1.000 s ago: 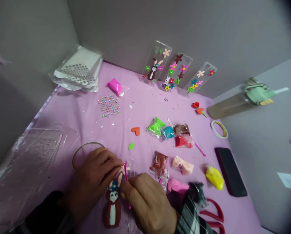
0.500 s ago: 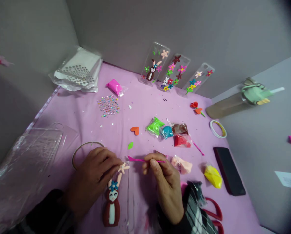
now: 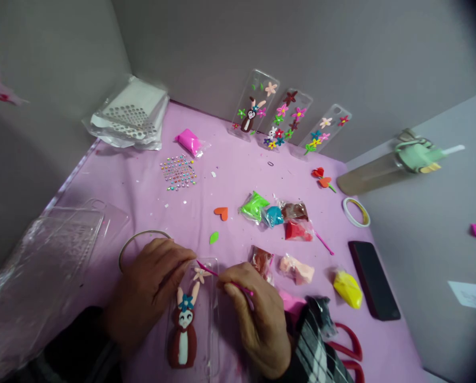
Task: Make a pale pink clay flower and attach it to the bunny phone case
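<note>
A clear phone case [image 3: 208, 330] lies in front of me with a brown clay rabbit [image 3: 190, 346], a blue flower at its ears, and a pale peach clay flower [image 3: 200, 274] near the top edge. My left hand [image 3: 152, 287] has its fingers closed on the case's upper left edge; the fingertips are partly hidden. Pinched in my right hand [image 3: 257, 319] is a thin pink clay modelling tool [image 3: 210, 270], its flat tip over the peach flower. A green clay leaf [image 3: 214, 237] and an orange heart [image 3: 221, 213] lie just beyond.
Bagged clay surrounds my right hand: green [image 3: 254, 206], brown [image 3: 261, 260], peach [image 3: 297, 269] and yellow [image 3: 347, 289]. Red-handled scissors [image 3: 347, 343] and a black phone [image 3: 374, 279] lie at right, near a bottle [image 3: 377, 170]. Decorated cases [image 3: 288, 119] lean at the back.
My right hand has moved left and brought the pink tool's tip over the peach flower. My left fingers have shifted slightly up and left, uncovering more of that flower.
</note>
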Available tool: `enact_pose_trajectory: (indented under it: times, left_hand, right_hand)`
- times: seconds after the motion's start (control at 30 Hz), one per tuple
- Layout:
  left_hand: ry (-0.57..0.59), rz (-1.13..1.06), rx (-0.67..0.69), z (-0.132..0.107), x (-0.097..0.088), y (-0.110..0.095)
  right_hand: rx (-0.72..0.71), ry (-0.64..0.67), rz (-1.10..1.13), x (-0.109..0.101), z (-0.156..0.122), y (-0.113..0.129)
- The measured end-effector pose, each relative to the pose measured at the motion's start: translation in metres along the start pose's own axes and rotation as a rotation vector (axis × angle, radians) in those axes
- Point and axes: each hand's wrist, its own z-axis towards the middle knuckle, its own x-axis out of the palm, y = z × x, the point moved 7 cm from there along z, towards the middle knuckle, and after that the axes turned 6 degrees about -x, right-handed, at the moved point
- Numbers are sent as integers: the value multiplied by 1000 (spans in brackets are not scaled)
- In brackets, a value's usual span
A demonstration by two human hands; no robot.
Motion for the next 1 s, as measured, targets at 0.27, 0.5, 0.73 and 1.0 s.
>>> enact_pose_trajectory:
  times: [0.27, 0.5, 0.73, 1.0]
  left_hand:
    - [-6, 21, -55, 0, -2, 6]
    - [6, 17, -50, 0, -1, 5]
    - [2, 14, -29, 0, -1, 5]
    - [6, 2, -57, -3, 3, 8]
  right_hand:
    - [-27, 75, -6, 8, 0, -2]
    - [-41, 92, -35, 9, 0, -1]
    - [-45, 127, -51, 12, -1, -2]
    - [-66, 180, -111, 15, -1, -3]
